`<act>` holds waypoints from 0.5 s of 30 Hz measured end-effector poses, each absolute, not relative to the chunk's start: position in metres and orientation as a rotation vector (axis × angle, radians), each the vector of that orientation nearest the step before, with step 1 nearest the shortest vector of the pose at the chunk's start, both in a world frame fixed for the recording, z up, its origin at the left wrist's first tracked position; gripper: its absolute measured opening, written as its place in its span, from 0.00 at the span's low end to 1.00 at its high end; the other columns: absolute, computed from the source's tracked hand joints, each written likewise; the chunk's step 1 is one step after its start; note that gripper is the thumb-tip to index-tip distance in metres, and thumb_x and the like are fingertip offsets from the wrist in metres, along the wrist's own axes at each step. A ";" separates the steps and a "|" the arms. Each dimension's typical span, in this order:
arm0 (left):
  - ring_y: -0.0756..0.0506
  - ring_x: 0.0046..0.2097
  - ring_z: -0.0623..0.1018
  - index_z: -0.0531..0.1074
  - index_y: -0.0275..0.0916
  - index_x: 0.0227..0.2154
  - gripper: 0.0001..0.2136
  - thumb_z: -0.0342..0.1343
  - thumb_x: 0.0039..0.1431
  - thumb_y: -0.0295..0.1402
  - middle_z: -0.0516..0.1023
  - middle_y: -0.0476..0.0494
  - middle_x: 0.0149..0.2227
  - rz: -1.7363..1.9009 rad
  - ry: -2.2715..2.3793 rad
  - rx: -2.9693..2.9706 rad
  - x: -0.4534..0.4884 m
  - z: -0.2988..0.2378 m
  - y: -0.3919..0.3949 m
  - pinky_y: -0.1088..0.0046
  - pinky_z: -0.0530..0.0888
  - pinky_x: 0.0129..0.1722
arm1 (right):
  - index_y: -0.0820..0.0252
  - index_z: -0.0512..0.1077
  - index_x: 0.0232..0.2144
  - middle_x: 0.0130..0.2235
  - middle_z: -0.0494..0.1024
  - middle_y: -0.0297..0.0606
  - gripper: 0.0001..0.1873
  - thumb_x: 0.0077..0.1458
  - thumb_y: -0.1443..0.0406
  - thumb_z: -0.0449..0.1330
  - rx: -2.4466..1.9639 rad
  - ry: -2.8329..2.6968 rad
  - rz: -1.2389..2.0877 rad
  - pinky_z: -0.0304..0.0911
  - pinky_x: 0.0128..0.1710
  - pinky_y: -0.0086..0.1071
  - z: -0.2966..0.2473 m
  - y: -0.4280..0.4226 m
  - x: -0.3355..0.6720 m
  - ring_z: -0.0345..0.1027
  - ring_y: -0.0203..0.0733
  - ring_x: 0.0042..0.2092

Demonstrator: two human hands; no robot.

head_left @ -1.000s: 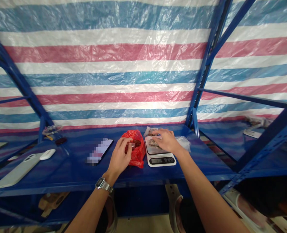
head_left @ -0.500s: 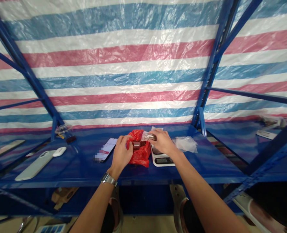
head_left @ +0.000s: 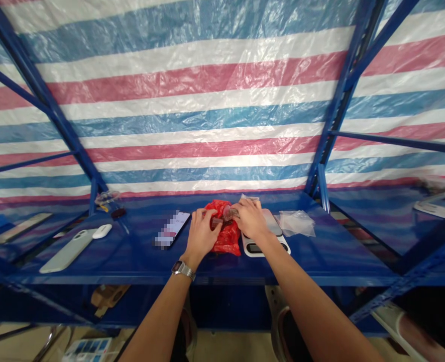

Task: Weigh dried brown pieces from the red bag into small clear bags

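A crumpled red plastic bag lies open on the blue shelf between my hands. My left hand is at its left side, thumb and fingers around a small brown, see-through cylinder, perhaps a cap or scoop. Over the bag's right edge, my right hand pinches a small clear plastic bag with something dark inside. Under my right wrist stands a white digital scale, its display partly covered by the forearm. The dark contents of the red bag are mostly hidden by my fingers.
Flat clear bags lie right of the scale. To the left are a phone with a lit screen, a pale phone, a white earbud case and a dark round object. Blue posts frame the shelf.
My right hand has moved left and lower, bringing the small clear bag over the red bag beside my left hand. More of the scale's plate now shows. The view has shifted slightly.
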State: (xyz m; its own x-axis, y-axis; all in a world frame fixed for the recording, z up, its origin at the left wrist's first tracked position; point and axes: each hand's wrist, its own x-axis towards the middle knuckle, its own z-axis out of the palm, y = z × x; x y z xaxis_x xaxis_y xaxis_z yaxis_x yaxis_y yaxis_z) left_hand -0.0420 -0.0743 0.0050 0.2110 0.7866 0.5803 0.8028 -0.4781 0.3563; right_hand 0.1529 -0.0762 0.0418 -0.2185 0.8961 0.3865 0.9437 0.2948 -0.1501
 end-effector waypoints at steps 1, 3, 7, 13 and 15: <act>0.36 0.54 0.70 0.73 0.44 0.52 0.15 0.61 0.63 0.33 0.70 0.39 0.51 -1.143 -1.588 -2.426 -0.042 0.005 -0.074 0.52 0.72 0.59 | 0.56 0.78 0.51 0.52 0.77 0.45 0.14 0.65 0.67 0.59 -1.648 -2.173 -0.161 0.52 0.56 0.45 0.043 -0.078 0.154 0.66 0.52 0.57; 0.36 0.55 0.70 0.73 0.45 0.52 0.17 0.63 0.61 0.33 0.69 0.39 0.51 -1.146 -1.576 -2.427 -0.041 0.004 -0.073 0.52 0.72 0.60 | 0.55 0.78 0.50 0.52 0.77 0.44 0.14 0.66 0.68 0.58 -1.642 -2.185 -0.163 0.52 0.56 0.45 0.044 -0.080 0.157 0.66 0.52 0.56; 0.36 0.56 0.69 0.73 0.45 0.53 0.18 0.64 0.60 0.33 0.67 0.39 0.52 -1.137 -1.549 -2.424 -0.041 0.003 -0.072 0.52 0.71 0.60 | 0.54 0.77 0.52 0.53 0.77 0.44 0.14 0.66 0.67 0.59 -1.646 -2.184 -0.155 0.52 0.57 0.44 0.046 -0.082 0.161 0.66 0.52 0.58; 0.34 0.57 0.68 0.73 0.46 0.53 0.21 0.66 0.57 0.34 0.65 0.37 0.54 -1.099 -1.518 -2.381 -0.037 0.004 -0.072 0.51 0.71 0.60 | 0.57 0.78 0.51 0.52 0.78 0.46 0.15 0.62 0.67 0.63 -1.613 -2.211 -0.099 0.52 0.57 0.45 0.045 -0.081 0.157 0.66 0.53 0.58; 0.34 0.56 0.69 0.73 0.46 0.55 0.23 0.67 0.56 0.34 0.65 0.37 0.56 -1.075 -1.517 -2.362 -0.035 0.005 -0.071 0.52 0.71 0.59 | 0.56 0.79 0.50 0.51 0.78 0.45 0.14 0.62 0.68 0.62 -1.594 -2.218 -0.078 0.53 0.56 0.45 0.046 -0.081 0.154 0.66 0.53 0.57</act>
State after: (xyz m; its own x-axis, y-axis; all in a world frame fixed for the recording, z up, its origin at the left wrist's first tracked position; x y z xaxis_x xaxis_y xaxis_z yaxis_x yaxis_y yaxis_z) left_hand -0.0345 -0.0711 0.0047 0.2385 0.7412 0.6275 0.8379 -0.4837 0.2530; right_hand 0.1538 -0.0809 0.0457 -0.2646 0.8967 0.3549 0.9194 0.3456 -0.1876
